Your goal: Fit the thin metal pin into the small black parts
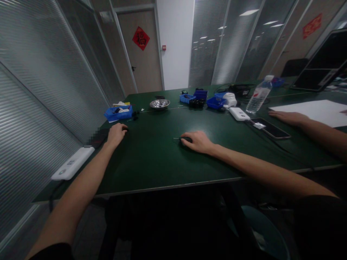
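My left hand (116, 133) rests on the dark green table (151, 162) near its left edge, fingers curled over a small dark object (125, 128) that I cannot make out. My right hand (196, 141) lies at the table's middle, fingers closed around a small black part (185, 139) with a thin wire sticking out to the left. A blurred dark device (98, 138) lies just left of my left hand.
A white box (72, 163) sits at the left edge. Blue bins (118, 112) (187, 98) (215, 102), a metal bowl (159, 104), a water bottle (258, 95), a white device (239, 113) and a phone (270, 128) lie farther back. Another person's hand (288, 117) rests at right by white paper (314, 110).
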{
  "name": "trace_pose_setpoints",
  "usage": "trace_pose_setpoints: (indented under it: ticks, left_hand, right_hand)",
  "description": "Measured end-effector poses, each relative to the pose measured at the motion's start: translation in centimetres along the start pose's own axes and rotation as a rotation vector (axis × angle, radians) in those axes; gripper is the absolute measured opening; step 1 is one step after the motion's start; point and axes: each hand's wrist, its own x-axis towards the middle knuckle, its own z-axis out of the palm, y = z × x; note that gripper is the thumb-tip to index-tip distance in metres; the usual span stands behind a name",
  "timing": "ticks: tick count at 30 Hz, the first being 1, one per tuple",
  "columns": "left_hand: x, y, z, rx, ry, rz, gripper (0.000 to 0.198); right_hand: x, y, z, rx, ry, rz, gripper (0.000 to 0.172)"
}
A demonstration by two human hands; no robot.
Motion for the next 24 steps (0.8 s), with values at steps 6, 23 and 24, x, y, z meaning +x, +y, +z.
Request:
trace_pose_setpoints:
  ticks: [6,23,24]
  left_hand:
    - [0.1,-1.1,-0.4,-0.069,-0.048,-0.157,0.034]
    - [0.6,-0.9,0.0,-0.132,-0.022,-0.158,0.034]
    - [0.6,-0.9,0.0,-0.145,-0.016,-0.156,0.033]
  right_hand:
    - [0.0,0.1,0.1,-0.001,0.004,0.002,0.043]
    - [0.0,0.2,0.2,-0.021,-0.006,-0.007,0.043]
    - [0.1,0.2,0.3,-0.022,-0.005,-0.01,0.043]
